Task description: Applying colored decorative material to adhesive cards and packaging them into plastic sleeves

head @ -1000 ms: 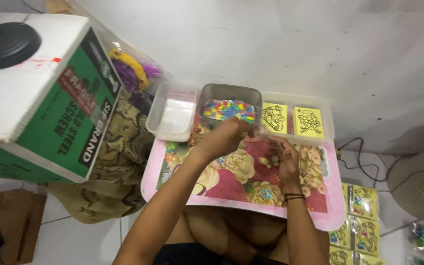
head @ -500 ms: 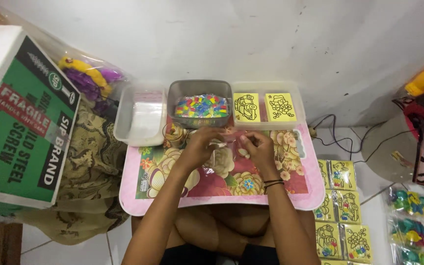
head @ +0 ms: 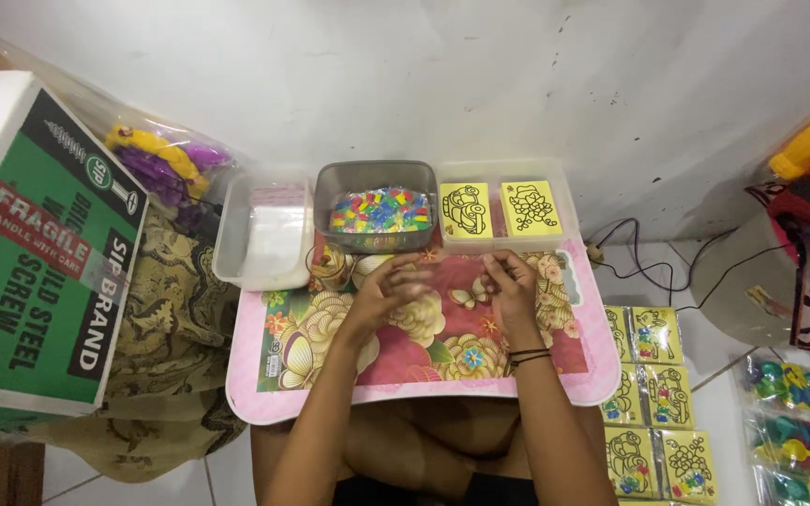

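Note:
My left hand [head: 388, 289] and my right hand [head: 510, 281] hover close together over the far half of a pink floral lap table [head: 424, 384]. Both have curled fingers and seem to pinch a thin clear plastic sleeve [head: 450, 274] stretched between them; it is faint and hard to make out. Just beyond my hands stands a grey tub of small colourful pieces [head: 382, 211]. Right of it is a clear tray with two yellow picture cards [head: 503, 208]. A roll of tape [head: 330, 265] lies by my left hand.
A clear box of plastic bags [head: 264, 232] sits at the table's far left. A big green and white carton [head: 39, 244] and a bag of toys [head: 157, 161] stand on the left. Yellow card packets [head: 653, 394], cables [head: 649, 255] and colourful packs [head: 799, 431] lie on the floor at right.
My left hand came back from the far tubs to the table's middle. Both hands met there, then drew slightly apart. The camera view shifted left.

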